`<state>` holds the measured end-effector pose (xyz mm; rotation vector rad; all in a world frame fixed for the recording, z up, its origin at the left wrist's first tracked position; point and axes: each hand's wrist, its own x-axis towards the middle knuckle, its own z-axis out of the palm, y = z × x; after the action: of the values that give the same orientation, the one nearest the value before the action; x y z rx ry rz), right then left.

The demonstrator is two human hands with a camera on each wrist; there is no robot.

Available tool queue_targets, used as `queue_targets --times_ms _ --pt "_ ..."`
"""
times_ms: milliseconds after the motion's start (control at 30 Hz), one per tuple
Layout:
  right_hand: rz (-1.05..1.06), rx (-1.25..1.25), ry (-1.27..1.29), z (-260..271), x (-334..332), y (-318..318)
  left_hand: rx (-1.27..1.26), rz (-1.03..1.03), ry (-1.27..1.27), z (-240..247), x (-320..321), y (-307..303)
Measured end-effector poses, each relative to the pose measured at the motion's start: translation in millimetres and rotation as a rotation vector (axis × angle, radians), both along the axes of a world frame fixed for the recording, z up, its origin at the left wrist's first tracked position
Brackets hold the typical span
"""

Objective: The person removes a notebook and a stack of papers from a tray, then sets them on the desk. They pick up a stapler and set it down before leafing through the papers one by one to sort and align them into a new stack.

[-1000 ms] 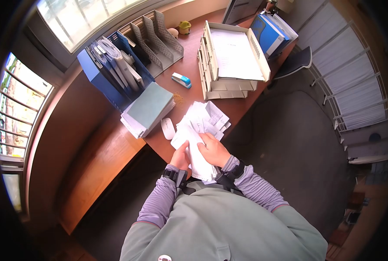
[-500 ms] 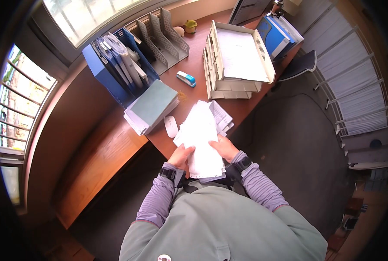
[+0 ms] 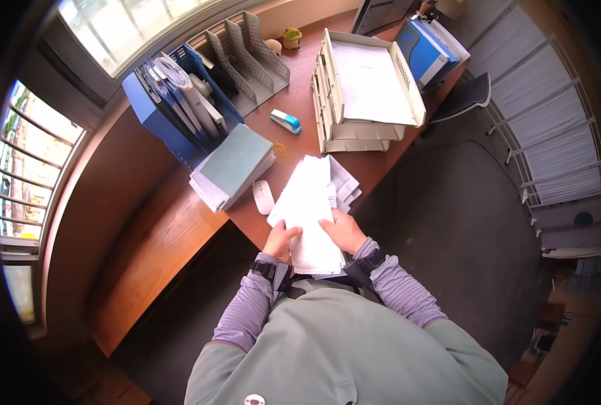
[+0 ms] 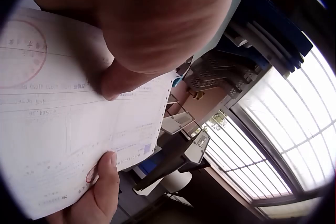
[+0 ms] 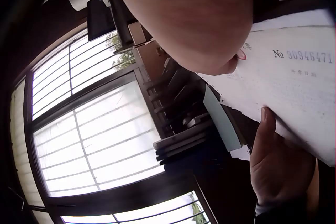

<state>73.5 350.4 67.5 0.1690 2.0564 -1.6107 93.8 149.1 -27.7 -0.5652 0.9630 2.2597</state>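
Observation:
Both hands hold a sheaf of printed paper forms (image 3: 312, 223) in front of the body, over the desk's near edge. My left hand (image 3: 280, 241) grips the left side, its thumb lying on top. My right hand (image 3: 345, 233) grips the right side the same way; the fingers underneath are hidden. In the left wrist view the top form (image 4: 79, 124) shows a round red stamp, faint print and a perforated edge. A blue serial number appears on the form (image 5: 299, 77) in the right wrist view. More papers (image 3: 345, 182) lie fanned out beyond the sheaf.
A white mouse (image 3: 263, 197) and a stack of papers under a grey-green folder (image 3: 236, 158) lie left. Farther back are a blue-and-white stapler (image 3: 285, 121), a blue file holder (image 3: 155, 118), a grey rack (image 3: 246, 67) and cream stacked trays (image 3: 334, 131).
The right hand has moved from lying across the sheaf to its right edge. The sheaf has turned flatter and straighter, showing more of its top sheet. Little differs over the last half second.

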Motion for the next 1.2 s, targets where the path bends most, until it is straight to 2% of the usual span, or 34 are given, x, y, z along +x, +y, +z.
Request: queue_targets --times_ms 33,67,100,167,200,233,300,333,367,433,467,500,567,600,633,700,733,833,967,1033,1100,1167,1200 --pt "0.116 0.257 0.177 12.4 0.3 -5.8 -0.224 0.002 0.014 -24.0 -2.4 4.1" --pt "0.147 0.328 0.288 -9.3 2.4 -5.0 -0.448 0.005 0.029 -36.9 -3.7 6.7" --pt "0.148 0.329 0.288 -9.6 4.7 -7.9 -0.446 0.006 0.028 -30.0 -3.2 11.2" --pt "0.134 0.464 0.576 -6.8 6.2 -15.2 -1.248 -0.001 0.331 0.1 -1.7 23.3" --pt "0.088 0.473 0.649 -12.3 6.3 -16.7 -1.423 -0.005 0.506 6.5 0.6 23.6" --pt "0.092 0.474 0.65 -7.2 4.7 -18.1 -1.422 -0.002 0.504 19.0 0.4 23.9" --pt "0.103 0.539 0.562 2.8 4.1 -20.0 -1.086 -0.064 0.494 40.3 -0.4 24.8" --pt "0.105 0.539 0.562 3.5 4.2 -20.9 -0.745 -0.101 0.392 42.2 -2.4 25.7" --pt "0.124 0.558 0.592 3.8 4.1 -22.3 -0.746 -0.101 0.39 38.7 -0.2 29.2" --pt "0.146 0.574 0.623 4.0 4.2 -25.3 -0.483 0.078 0.357 40.7 3.8 41.5" --pt "0.197 0.567 0.613 3.7 5.0 -27.2 -0.589 0.086 0.38 41.7 6.4 46.7" --pt "0.247 0.559 0.601 2.9 6.8 -29.3 -0.592 0.087 0.377 52.0 3.6 43.0" --pt "0.293 0.563 0.614 -5.8 11.4 -33.6 -0.636 -0.165 0.195 65.3 -3.0 35.2" --pt "0.317 0.56 0.626 -6.2 12.4 -36.5 -0.618 0.007 0.256 38.4 1.8 38.0" --pt "0.34 0.558 0.637 -5.3 12.7 -39.3 -0.621 0.008 0.255 35.4 0.9 34.8" --pt "0.357 0.542 0.622 -5.7 15.3 -42.4 -0.461 -0.027 0.178 39.2 -0.1 25.9" --pt "0.383 0.538 0.586 -8.2 16.0 -43.4 -0.451 0.064 0.182 47.0 2.5 29.2" --pt "0.402 0.528 0.511 -10.1 15.2 -44.6 -0.523 0.01 0.127 64.0 1.1 24.2" --pt "0.42 0.498 0.411 -0.8 9.7 -41.6 -0.56 0.009 0.211 30.4 -1.2 14.9" --pt "0.39 0.479 0.431 -6.8 9.6 -38.3 -0.579 0.07 0.04 17.0 -6.9 13.7" --pt "0.364 0.46 0.451 -14.9 8.9 -35.4 -0.524 0.114 -0.004 6.6 -6.8 14.2" --pt "0.301 0.426 0.429 -22.5 7.5 -32.1 -0.461 0.213 0.178 -1.8 -7.1 15.8" --pt "0.302 0.426 0.428 -24.9 6.9 -30.8 -0.461 0.213 0.177 -0.1 -8.0 16.1"
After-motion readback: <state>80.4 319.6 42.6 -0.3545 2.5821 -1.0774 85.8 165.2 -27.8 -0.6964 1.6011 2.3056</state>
